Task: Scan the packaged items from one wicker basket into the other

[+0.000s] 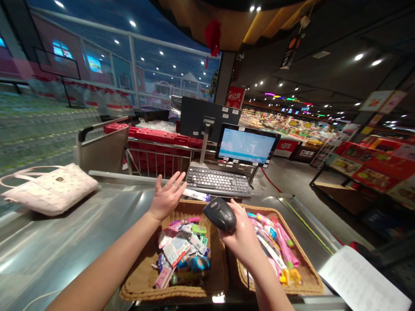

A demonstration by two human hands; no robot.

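My right hand (241,229) is wrapped round a black handheld barcode scanner (220,214), holding it over the space between two wicker baskets. My left hand (167,196) hovers at the far rim of the left basket (139,280), palm down with its fingers spread. Close to its fingertips, a small white and purple packet (196,195) lies in front of the black keyboard (218,179). Jumbled small packets and toys (177,248) fill the middle of the left basket. The right basket (311,268) holds pink, blue and yellow packaged items (282,242), partly hidden by my right forearm.
A lit monitor (246,144) stands behind the keyboard, beside a second screen (207,116) seen from its back. At left, a pale handbag (53,188) rests on the metal counter (106,224). A printed sheet (363,276) is at right. Beyond stands a metal cart (155,157).
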